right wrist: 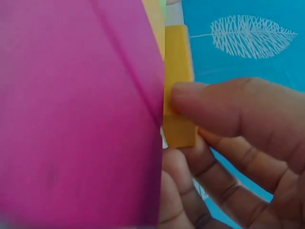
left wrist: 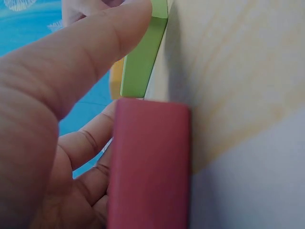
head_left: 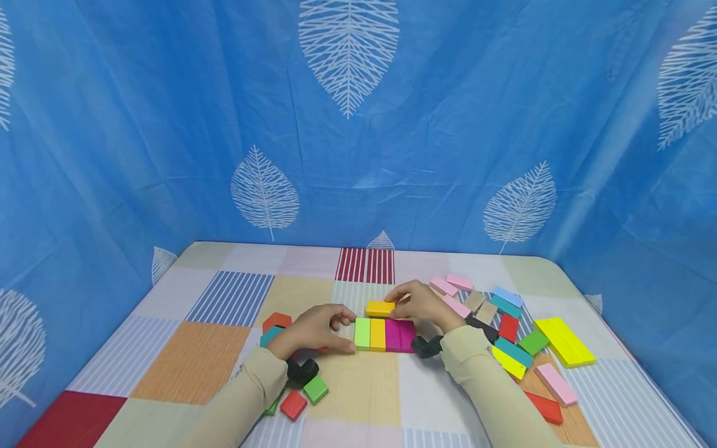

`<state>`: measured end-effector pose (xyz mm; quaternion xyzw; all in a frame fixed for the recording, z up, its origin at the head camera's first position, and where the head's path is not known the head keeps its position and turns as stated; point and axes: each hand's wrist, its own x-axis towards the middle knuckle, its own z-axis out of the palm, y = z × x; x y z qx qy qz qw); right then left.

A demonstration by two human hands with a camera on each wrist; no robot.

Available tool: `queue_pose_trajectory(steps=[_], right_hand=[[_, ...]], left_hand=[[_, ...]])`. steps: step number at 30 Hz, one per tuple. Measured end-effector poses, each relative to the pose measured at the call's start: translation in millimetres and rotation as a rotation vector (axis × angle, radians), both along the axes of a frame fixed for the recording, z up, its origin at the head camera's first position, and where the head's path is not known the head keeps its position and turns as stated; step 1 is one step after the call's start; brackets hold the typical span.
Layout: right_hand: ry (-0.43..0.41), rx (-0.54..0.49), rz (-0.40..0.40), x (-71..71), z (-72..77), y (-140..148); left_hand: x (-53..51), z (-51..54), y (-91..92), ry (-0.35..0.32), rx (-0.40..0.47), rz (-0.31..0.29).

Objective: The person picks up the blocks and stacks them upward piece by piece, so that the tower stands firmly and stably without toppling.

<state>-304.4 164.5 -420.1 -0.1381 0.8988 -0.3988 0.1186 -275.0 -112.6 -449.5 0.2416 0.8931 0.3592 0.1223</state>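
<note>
In the head view my right hand [head_left: 420, 303] pinches a yellow-orange block [head_left: 379, 308] between thumb and fingers, just behind a row of blocks. The right wrist view shows the thumb on one face of this yellow-orange block [right wrist: 177, 57]. The row runs from a light green block [head_left: 362, 333] through another yellow-orange block [head_left: 378, 336] to two magenta blocks [head_left: 400, 336], side by side. My left hand [head_left: 318, 326] is at the row's left end, its thumb at the light green block [left wrist: 143, 57] and its other fingers loosely bent. A red block [left wrist: 150, 162] lies by the left hand.
On the right lies a loose cluster of blocks, with pink blocks [head_left: 556, 384], a green block [head_left: 533, 342] and long yellow blocks [head_left: 564, 341]. Near the left forearm are a red block [head_left: 294, 406], a green block [head_left: 316, 389] and an orange block [head_left: 277, 321]. A blue curtain [head_left: 426, 155] hangs behind the table.
</note>
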Motion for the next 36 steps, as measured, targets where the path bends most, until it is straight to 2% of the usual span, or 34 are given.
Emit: queue_pose_trajectory(steps=[3,13,29,36], right_hand=[[-0.042,0.017,-0.004,-2.7,-0.1,-5.7],[-0.073,0.053,0.054,-8.4,2.1,-12.2],[-0.056,0.091,0.111,-9.8,4.7,-19.4],[-0.037,0.096,0.134,-9.8,6.1,-17.0]], left_hand=[[-0.2,0.3,0.2,-0.006,0.000,0.007],[0.5,2.2,0.2,0.000,-0.003,-0.002],[0.0,2.1,0.1,-0.009,0.008,0.000],[-0.5,1.2,0.5,-0.020,-0.003,0.024]])
